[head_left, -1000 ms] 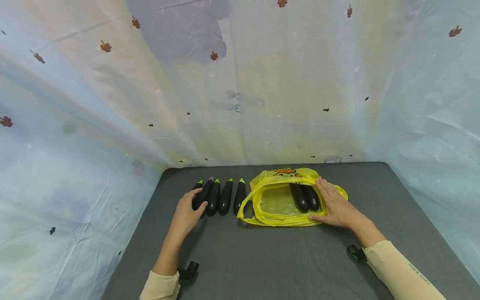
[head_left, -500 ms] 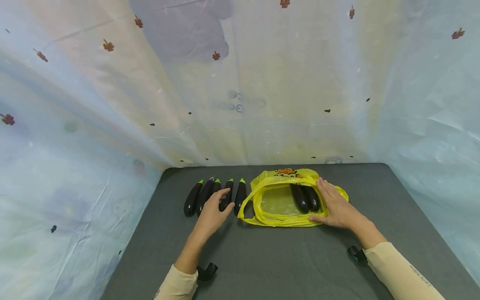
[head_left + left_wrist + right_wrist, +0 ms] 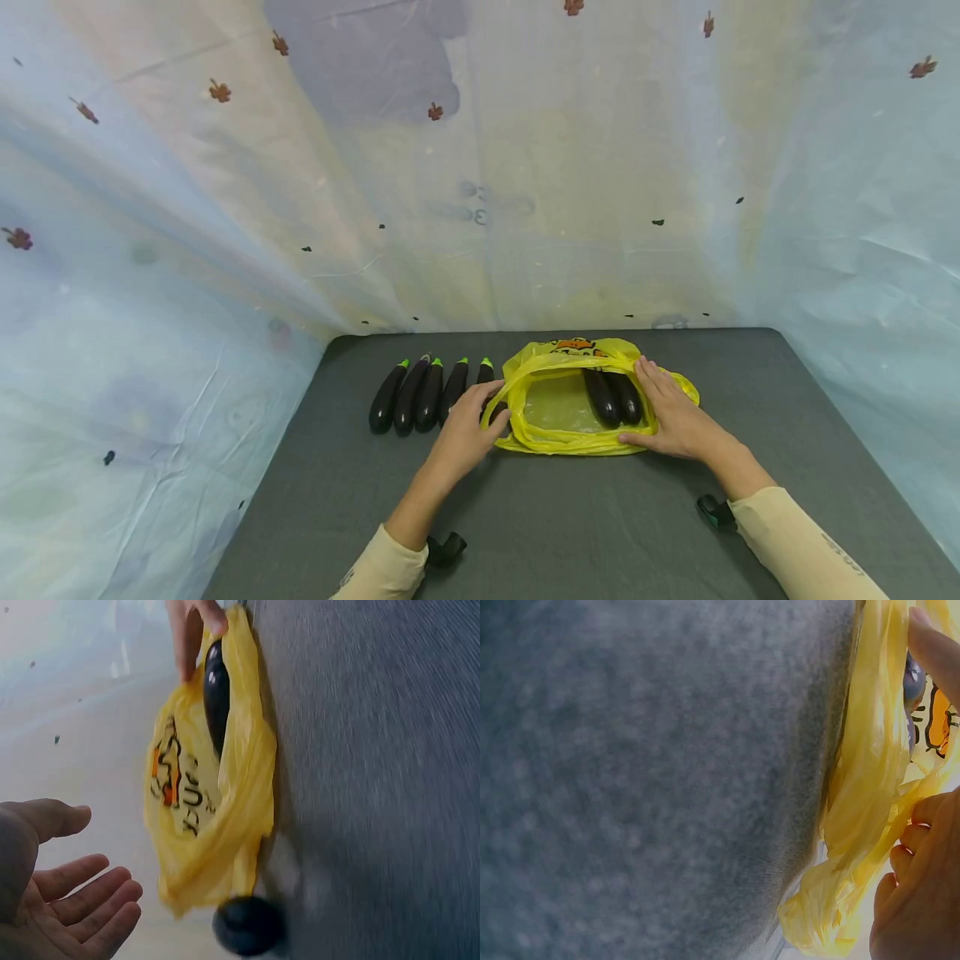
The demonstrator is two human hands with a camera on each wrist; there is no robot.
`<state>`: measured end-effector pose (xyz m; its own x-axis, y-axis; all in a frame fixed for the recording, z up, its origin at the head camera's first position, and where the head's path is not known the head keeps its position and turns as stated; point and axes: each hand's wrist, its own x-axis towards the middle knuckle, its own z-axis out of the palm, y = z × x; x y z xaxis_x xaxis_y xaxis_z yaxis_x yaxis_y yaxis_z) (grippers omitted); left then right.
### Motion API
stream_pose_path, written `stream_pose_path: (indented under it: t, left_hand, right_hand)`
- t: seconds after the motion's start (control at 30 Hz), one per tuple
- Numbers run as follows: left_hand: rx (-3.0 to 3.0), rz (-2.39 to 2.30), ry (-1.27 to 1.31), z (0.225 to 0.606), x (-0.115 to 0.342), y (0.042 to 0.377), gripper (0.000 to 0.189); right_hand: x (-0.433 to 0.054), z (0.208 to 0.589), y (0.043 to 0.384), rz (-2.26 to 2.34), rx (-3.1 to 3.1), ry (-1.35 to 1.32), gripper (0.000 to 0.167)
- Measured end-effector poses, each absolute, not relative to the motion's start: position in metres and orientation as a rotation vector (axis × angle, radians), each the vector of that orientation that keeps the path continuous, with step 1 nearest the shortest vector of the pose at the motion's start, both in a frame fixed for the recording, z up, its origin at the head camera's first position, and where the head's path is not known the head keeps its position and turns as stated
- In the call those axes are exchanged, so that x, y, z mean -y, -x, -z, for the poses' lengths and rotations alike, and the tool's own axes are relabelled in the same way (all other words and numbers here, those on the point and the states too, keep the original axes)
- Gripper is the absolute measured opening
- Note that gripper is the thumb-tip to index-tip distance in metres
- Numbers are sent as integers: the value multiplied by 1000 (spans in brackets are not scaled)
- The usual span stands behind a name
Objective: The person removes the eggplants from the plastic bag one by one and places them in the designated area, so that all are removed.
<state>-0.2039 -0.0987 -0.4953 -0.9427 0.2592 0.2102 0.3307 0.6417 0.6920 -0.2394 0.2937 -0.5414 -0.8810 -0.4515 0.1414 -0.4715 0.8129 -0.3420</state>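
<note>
A yellow plastic bag (image 3: 577,442) lies on its side with its mouth facing me. Two eggplants (image 3: 602,398) are inside it, towards the right. My right hand (image 3: 678,417) holds the right end of the bag's mouth, thumb at the front rim and fingers at the far side. Reaching to the bag's left handle, my left hand (image 3: 465,429) has its fingers spread and holds nothing. Beyond it, the rightmost loose eggplant (image 3: 486,372) is partly hidden by the hand. In the left wrist view, a dark eggplant end (image 3: 247,926) shows below the bag.
Several more eggplants (image 3: 405,400) lie in a row left of the bag, green stems pointing away. The dark grey table (image 3: 570,533) ends at a patterned plastic sheet (image 3: 555,250) hanging behind and at the sides.
My left hand has moved right along the row, from the leftmost eggplants to the one beside the bag, leaving the leftmost shifted slightly left. The right hand and bag stay in place.
</note>
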Motion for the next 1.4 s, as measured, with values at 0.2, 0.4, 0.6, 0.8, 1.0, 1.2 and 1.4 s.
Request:
stream_pose_path:
  t: [0.2,0.4,0.6,0.8,1.0,1.2,1.4]
  left_hand:
    - [2799,1232,604,500,81,209,52]
    - [2828,1247,647,508,64,217,52]
    - [2865,1240,687,518,43,222,59]
    - [2891,1228,673,527,22,226,62]
    - [2911,1187,632,532,8,232,65]
    - [2930,1147,596,534,-5,238,70]
    - [2944,1149,567,537,-20,242,75]
  right_hand:
    - [-293,542,238,-584,2939,-743,130]
    - [-294,543,238,-603,2951,-743,132]
    - [-294,545,238,-597,2921,-758,132]
    - [-294,546,237,-598,2893,-763,132]
    - [-294,544,237,-585,2902,-760,132]
    - [-293,541,235,-583,2883,-772,131]
    - [-293,540,236,-556,2906,-773,132]
